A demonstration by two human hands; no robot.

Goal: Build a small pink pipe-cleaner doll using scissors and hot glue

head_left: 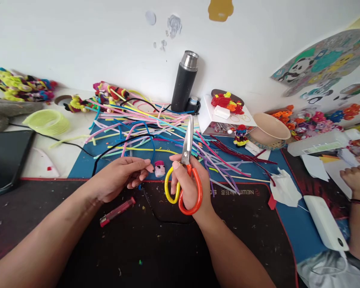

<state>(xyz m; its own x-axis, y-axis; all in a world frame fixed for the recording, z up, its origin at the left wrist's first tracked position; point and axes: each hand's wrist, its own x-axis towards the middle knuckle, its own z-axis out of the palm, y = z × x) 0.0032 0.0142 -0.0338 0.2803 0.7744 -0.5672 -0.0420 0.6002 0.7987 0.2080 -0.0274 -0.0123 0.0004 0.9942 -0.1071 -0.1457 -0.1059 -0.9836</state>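
Note:
My right hand holds a pair of scissors with one yellow and one orange-red handle. Its blades point up and away, nearly closed together. To the left, my left hand has thumb and forefinger pinched together; a tiny dark bit shows by the fingertips, too small to name. Between both hands lies a small pink and white fuzzy piece. Below my left hand a red, partly see-through stick-shaped object rests on the black mat. A thin black strand curves across that mat.
Pipe cleaners in many colours lie heaped behind my hands. A black thermos stands by the wall, beside a white box and a beige bowl. A phone lies left; another person's hand and a white power bank are right.

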